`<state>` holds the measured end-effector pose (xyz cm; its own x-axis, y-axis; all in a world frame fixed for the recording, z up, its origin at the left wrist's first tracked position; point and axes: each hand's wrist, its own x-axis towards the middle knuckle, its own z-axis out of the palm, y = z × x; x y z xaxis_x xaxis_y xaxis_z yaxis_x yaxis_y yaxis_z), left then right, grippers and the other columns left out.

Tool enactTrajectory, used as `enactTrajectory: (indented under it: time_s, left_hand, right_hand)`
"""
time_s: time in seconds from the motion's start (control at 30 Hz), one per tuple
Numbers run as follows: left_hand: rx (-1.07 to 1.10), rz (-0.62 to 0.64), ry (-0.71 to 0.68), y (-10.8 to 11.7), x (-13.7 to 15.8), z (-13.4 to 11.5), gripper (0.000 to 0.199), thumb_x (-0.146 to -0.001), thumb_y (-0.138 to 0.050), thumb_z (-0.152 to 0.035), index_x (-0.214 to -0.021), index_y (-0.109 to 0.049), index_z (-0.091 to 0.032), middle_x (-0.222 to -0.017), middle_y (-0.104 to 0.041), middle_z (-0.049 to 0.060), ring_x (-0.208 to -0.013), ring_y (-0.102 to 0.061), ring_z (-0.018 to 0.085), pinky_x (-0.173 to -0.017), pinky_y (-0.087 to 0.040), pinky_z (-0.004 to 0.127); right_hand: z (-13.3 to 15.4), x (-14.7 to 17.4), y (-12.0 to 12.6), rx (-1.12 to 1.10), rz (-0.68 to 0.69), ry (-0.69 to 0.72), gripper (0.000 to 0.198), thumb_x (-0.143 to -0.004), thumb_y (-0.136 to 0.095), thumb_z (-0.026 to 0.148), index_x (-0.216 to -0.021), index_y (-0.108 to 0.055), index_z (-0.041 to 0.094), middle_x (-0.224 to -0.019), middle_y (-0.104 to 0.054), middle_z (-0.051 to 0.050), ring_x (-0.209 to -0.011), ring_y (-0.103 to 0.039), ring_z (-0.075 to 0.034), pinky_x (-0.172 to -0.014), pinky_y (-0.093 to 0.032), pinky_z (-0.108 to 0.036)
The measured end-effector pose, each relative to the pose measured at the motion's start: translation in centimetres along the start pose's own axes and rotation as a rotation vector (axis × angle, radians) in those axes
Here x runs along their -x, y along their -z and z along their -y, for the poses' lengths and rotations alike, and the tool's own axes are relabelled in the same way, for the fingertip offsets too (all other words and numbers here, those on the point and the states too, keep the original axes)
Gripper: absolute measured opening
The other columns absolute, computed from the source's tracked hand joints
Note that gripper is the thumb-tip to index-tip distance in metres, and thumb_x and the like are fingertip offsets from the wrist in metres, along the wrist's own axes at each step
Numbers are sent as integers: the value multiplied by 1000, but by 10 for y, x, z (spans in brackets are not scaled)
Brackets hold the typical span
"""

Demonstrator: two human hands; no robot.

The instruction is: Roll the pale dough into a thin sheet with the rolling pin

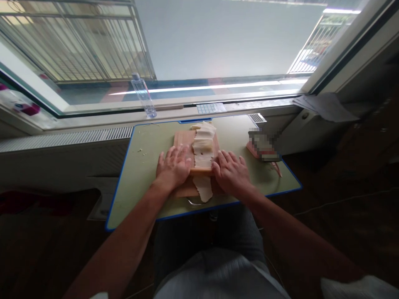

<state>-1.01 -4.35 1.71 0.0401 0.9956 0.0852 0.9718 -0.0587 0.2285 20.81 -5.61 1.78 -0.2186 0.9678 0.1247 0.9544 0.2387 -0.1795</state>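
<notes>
A long strip of pale dough (205,145), rumpled in folds toward its far end, lies lengthwise on a wooden board (183,138). Across the strip runs a wooden rolling pin (201,171), and the dough's near end shows on my side of it. My left hand (175,167) rests flat over the pin's left end, fingers stretched forward. Over the right end lies my right hand (232,171), palm down with its fingers spread. Both hands hide the pin's ends. A metal handle (195,202) sticks out at the board's near edge.
The board sits on a small blue-edged table (143,170) below a window. A partly blurred object (264,145) stands at its right side. On the sill are a clear plastic bottle (144,96) and a calculator-like pad (206,108); papers (326,106) lie further right.
</notes>
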Motion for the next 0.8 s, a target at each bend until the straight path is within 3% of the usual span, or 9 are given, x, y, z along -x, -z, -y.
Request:
enactTrajectory:
  time_s: [0.13, 0.2, 0.3, 0.4, 0.47, 0.6, 0.7, 0.8]
  left_hand:
    - [52, -91, -39, -4, 50, -2, 61, -108, -36, -43, -166, -46, -29, -173, -42, 8, -162, -36, 34, -132, -22, 63]
    - [38, -88, -38, -3, 51, -2, 62, -108, -34, -44, -167, -45, -27, -175, -39, 7, -163, -33, 35, -133, -21, 64]
    - [-28, -2, 20, 2, 15, -4, 65, -108, -30, -45, -169, -39, -26, -178, -32, 6, -165, -28, 33, -134, -18, 66]
    - [-51, 127, 55, 8, -28, -6, 72, -108, -25, -53, -173, -29, -22, -181, -23, 6, -167, -22, 32, -134, -17, 66]
    - [-51, 150, 47, 9, -35, -6, 74, -108, -23, -55, -173, -27, -19, -181, -21, 7, -167, -21, 33, -134, -17, 67]
    - [-69, 57, 16, 4, 13, -6, 69, -109, -24, -49, -171, -34, -19, -178, -31, 8, -165, -29, 31, -134, -20, 65]
    - [-74, -8, -32, 1, 51, -7, 66, -110, -24, -47, -170, -37, -23, -178, -33, 5, -165, -30, 29, -134, -22, 62]
    - [-70, -2, -24, 1, 40, -6, 65, -109, -27, -46, -169, -39, -25, -177, -34, 6, -165, -30, 30, -134, -21, 65]
  right_hand:
    - [7, 47, -4, -23, -23, 19, 63, -114, -30, 46, -162, -48, 11, -169, -46, -18, -158, -37, -35, -129, -20, -59]
    - [8, 47, -6, -11, -32, 12, 63, -114, -29, 46, -162, -48, 11, -170, -45, -18, -159, -36, -35, -130, -18, -59]
    - [5, 8, -5, 34, -26, -48, 64, -115, -26, 49, -161, -50, 13, -170, -45, -16, -160, -35, -35, -130, -17, -62]
    - [0, -36, -1, 50, 70, -96, 71, -113, -28, 55, -168, -39, 11, -175, -35, -15, -161, -31, -39, -128, -24, -64]
    - [0, -42, 2, 60, 99, -106, 73, -112, -30, 54, -169, -37, 9, -176, -34, -16, -160, -33, -39, -127, -27, -63]
    - [7, 10, -1, 89, 20, -45, 64, -114, -27, 47, -161, -51, 10, -169, -47, -16, -157, -40, -36, -127, -27, -59]
    - [11, 51, -5, 85, -29, -4, 65, -114, -26, 47, -163, -49, 10, -170, -45, -16, -159, -38, -32, -129, -24, -55]
    - [9, 38, -7, 83, -10, -28, 64, -114, -25, 48, -162, -50, 12, -170, -46, -14, -160, -36, -33, -130, -21, -58]
